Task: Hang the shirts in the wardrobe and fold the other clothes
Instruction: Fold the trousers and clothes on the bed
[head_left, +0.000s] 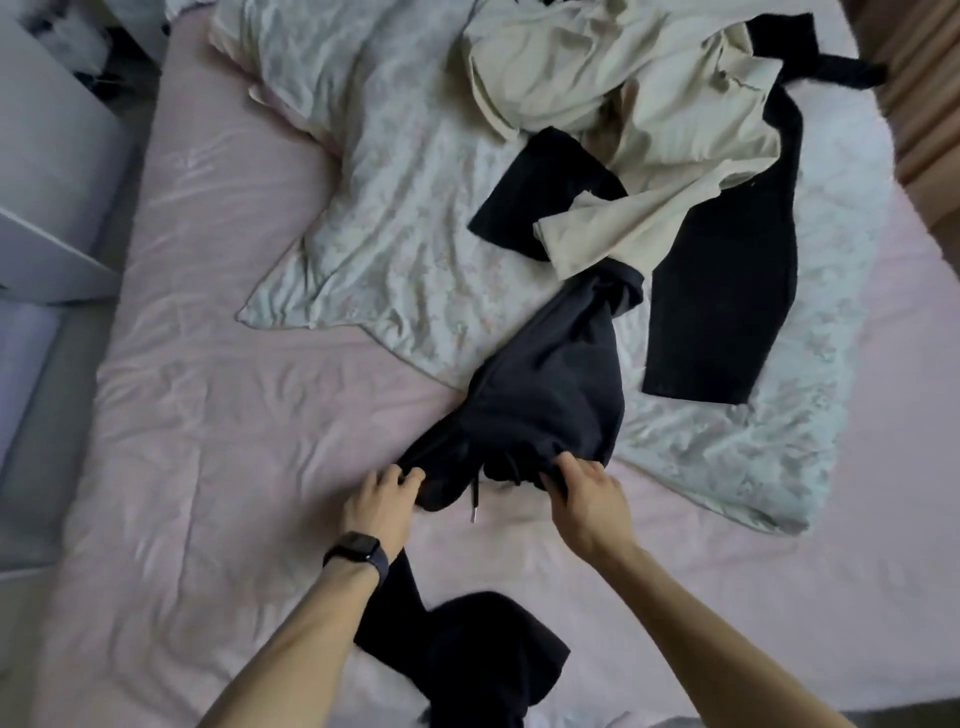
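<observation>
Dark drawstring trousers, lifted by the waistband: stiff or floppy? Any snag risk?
Probably floppy: the trousers bunch and crease where the left hand and right hand pinch the waistband. The far end runs under the cream garment, so it may drag that along. The drawstring hangs loose and will likely swing.

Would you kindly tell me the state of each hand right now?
Left hand: closed, gripping the waistband of the dark drawstring garment.
Right hand: closed, pinching the same waistband.

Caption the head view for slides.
On a pink bed, the left hand and right hand grip dark drawstring trousers by the waistband, cream garment and black garment beyond.
</observation>
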